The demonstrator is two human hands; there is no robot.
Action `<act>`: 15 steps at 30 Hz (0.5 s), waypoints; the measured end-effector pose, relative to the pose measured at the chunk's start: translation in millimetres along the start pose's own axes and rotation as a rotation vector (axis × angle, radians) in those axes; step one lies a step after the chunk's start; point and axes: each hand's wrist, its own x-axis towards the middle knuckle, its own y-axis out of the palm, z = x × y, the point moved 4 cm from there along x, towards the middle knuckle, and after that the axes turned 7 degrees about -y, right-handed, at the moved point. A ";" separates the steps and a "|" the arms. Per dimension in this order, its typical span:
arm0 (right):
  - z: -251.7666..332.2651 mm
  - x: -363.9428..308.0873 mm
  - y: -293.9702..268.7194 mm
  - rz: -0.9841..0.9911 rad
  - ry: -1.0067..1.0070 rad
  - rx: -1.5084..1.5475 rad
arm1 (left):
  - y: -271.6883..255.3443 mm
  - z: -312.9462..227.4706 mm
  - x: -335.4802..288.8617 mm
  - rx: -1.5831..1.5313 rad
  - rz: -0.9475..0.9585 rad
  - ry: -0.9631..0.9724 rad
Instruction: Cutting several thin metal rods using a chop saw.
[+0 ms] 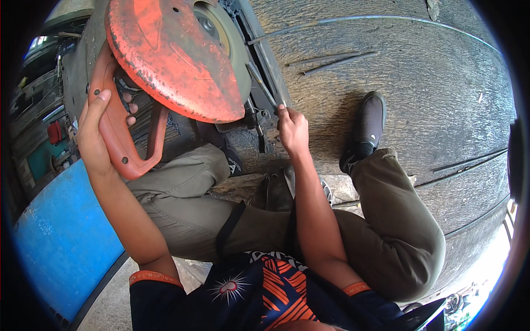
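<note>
A cut-off saw with a scuffed orange guard (171,63) fills the upper left. Its abrasive disc (238,69) shows along the guard's right side. My left hand (96,124) is wrapped round the saw's orange loop handle (118,143), fingertips showing through the opening. Right of the disc, my right hand (293,129) pinches the near end of a short metal rod (261,83). The rod slants up and left to the disc's edge; I cannot tell whether they touch. Just left of my right hand is the saw's clamp screw (252,117).
Two short dark rods (339,62) lie on the worn dark floor, with a long thin rod (375,18) beyond them. More long bars (469,165) lie at right. A blue curved surface (69,237) stands at lower left. My shoe (369,121) is right of the saw.
</note>
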 end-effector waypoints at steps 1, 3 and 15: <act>3.0 0.1 6.4 0.014 -0.036 0.017 | -4.4 -2.9 -1.8 -0.001 -0.028 0.020; 4.1 -1.1 17.8 0.074 0.021 0.147 | -11.3 -9.8 -7.2 0.013 -0.053 0.014; -2.8 0.7 16.8 0.176 0.121 0.465 | -1.3 -4.9 -5.6 0.015 -0.017 -0.004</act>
